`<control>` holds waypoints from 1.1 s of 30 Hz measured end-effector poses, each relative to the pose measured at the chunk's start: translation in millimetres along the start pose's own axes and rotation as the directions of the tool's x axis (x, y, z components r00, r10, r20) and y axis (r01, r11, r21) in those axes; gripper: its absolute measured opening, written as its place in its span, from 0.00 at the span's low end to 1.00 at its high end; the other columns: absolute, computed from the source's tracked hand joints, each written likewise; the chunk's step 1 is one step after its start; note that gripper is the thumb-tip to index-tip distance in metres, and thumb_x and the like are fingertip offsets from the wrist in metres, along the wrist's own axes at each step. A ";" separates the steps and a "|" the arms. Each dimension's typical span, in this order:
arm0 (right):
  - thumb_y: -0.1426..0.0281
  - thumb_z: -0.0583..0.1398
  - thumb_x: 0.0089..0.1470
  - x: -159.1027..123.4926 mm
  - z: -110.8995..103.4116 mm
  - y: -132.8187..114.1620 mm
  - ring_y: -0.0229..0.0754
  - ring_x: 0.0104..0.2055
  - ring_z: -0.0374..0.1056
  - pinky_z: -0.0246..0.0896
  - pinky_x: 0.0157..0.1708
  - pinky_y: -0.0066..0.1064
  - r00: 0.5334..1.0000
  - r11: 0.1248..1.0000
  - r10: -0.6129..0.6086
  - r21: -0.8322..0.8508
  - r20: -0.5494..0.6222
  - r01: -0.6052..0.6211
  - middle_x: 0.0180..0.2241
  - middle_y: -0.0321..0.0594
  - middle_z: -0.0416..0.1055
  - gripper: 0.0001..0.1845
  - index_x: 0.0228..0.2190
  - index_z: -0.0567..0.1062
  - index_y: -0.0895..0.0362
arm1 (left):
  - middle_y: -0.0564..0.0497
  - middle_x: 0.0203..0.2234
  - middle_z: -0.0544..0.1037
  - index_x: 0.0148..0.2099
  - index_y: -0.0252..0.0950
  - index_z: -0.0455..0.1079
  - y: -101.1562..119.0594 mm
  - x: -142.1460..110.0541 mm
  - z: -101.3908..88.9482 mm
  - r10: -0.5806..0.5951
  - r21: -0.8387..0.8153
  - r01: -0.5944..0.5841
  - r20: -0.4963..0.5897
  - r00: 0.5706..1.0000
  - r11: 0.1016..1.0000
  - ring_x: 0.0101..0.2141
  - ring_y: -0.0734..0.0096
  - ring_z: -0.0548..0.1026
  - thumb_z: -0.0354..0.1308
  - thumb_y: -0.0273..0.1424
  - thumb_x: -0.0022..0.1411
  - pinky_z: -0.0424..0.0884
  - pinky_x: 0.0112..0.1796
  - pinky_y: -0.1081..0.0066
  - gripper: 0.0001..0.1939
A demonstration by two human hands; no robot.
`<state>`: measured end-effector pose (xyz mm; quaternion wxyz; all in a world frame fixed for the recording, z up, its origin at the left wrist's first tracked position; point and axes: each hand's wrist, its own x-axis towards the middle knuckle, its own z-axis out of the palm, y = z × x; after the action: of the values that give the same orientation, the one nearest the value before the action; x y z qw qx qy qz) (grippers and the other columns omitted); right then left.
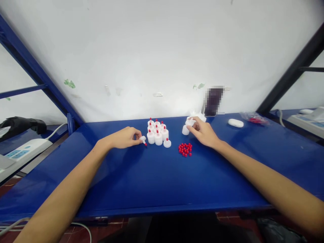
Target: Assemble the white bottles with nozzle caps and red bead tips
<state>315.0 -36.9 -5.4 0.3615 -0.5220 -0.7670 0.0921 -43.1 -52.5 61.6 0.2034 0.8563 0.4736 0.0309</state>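
Note:
My left hand (pixel 130 137) pinches a white nozzle cap (pixel 142 138), its small red tip pointing down and to the right. Just right of it stands a tight cluster of white squeeze bottles (pixel 158 138) with red-tipped nozzles. One loose nozzle cap (pixel 167 143) with a red tip rests on the table in front of them. Farther right, my right hand (pixel 201 130) closes its fingertips on a white plastic piece, partly hidden by the fingers. Directly below that piece is a white bottle (pixel 185 130). Small red tips (pixel 185 150) lie scattered in front of the right hand.
Behind the right hand are more white pieces (pixel 198 116), and a blurred dark phone-like object (pixel 214 101) leans on the wall. A white oval case (pixel 236 123) and a clear bag with red bits (pixel 255 118) lie right on the blue table (pixel 152 182). Blue metal posts flank it.

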 end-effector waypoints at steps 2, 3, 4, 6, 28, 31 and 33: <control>0.58 0.56 0.60 -1.8 -2.6 -1.9 0.39 0.24 0.64 0.57 0.28 0.31 0.999 0.998 -0.003 0.057 -0.054 0.006 0.24 0.32 0.68 0.20 0.50 0.68 0.55 | 0.51 0.27 0.76 0.37 0.35 0.75 2.4 -3.9 -6.4 0.026 -0.064 -0.028 -0.019 0.999 0.998 0.26 0.72 0.70 0.56 0.46 0.60 0.62 0.28 0.74 0.18; 0.58 0.56 0.60 -2.7 -3.6 -3.0 0.39 0.24 0.63 0.56 0.28 0.30 0.997 0.997 -0.006 0.082 -0.074 0.012 0.23 0.31 0.67 0.20 0.49 0.68 0.55 | 0.50 0.30 0.77 0.38 0.35 0.75 5.4 -6.1 -9.3 0.059 -0.093 -0.062 -0.041 0.997 0.994 0.28 0.71 0.71 0.57 0.45 0.60 0.63 0.29 0.74 0.17; 0.58 0.56 0.60 -3.6 -4.3 -4.2 0.38 0.23 0.62 0.56 0.27 0.30 0.996 0.994 -0.011 0.104 -0.088 0.020 0.22 0.31 0.65 0.20 0.49 0.68 0.55 | 0.49 0.33 0.77 0.39 0.35 0.75 9.6 -8.2 -11.6 0.098 -0.116 -0.106 -0.068 0.993 0.988 0.30 0.71 0.71 0.58 0.43 0.59 0.65 0.30 0.74 0.16; 0.58 0.56 0.60 -5.4 -4.9 -6.3 0.38 0.22 0.61 0.55 0.26 0.30 0.994 0.990 -0.023 0.138 -0.103 0.037 0.21 0.30 0.63 0.19 0.48 0.68 0.55 | 0.49 0.37 0.77 0.38 0.35 0.75 20.1 -11.4 -13.1 0.173 -0.147 -0.189 -0.112 0.978 0.971 0.32 0.72 0.72 0.58 0.39 0.59 0.67 0.33 0.74 0.12; 0.62 0.56 0.60 -10.1 -5.4 -4.9 0.35 0.21 0.55 0.52 0.26 0.29 0.993 0.983 -0.113 0.145 -0.018 0.115 0.21 0.28 0.59 0.17 0.48 0.68 0.56 | 0.48 0.39 0.77 0.50 0.38 0.74 55.5 33.1 82.8 0.493 0.264 -0.461 -0.716 0.495 0.847 0.41 0.67 0.72 0.58 0.30 0.67 0.66 0.46 0.64 0.10; 0.63 0.56 0.60 -10.3 -5.9 -5.4 0.35 0.21 0.56 0.53 0.27 0.29 0.992 0.983 -0.123 0.136 -0.016 0.124 0.20 0.28 0.59 0.17 0.49 0.68 0.56 | 0.48 0.39 0.80 0.52 0.38 0.72 52.7 40.6 85.3 0.498 0.334 -0.387 -0.717 0.488 0.859 0.42 0.65 0.74 0.59 0.32 0.67 0.64 0.47 0.62 0.12; 0.62 0.56 0.60 -10.3 -5.8 -5.7 0.35 0.21 0.56 0.54 0.27 0.29 0.992 0.981 -0.122 0.150 -0.009 0.122 0.21 0.28 0.60 0.17 0.48 0.68 0.56 | 0.48 0.39 0.81 0.50 0.38 0.72 50.2 44.0 85.8 0.496 0.368 -0.339 -0.719 0.486 0.866 0.43 0.64 0.75 0.59 0.33 0.66 0.63 0.48 0.62 0.11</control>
<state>316.6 -49.7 -3.0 0.4046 -0.4454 -0.7885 0.1272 42.3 -67.1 -4.2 -0.1193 0.8539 0.2906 0.4150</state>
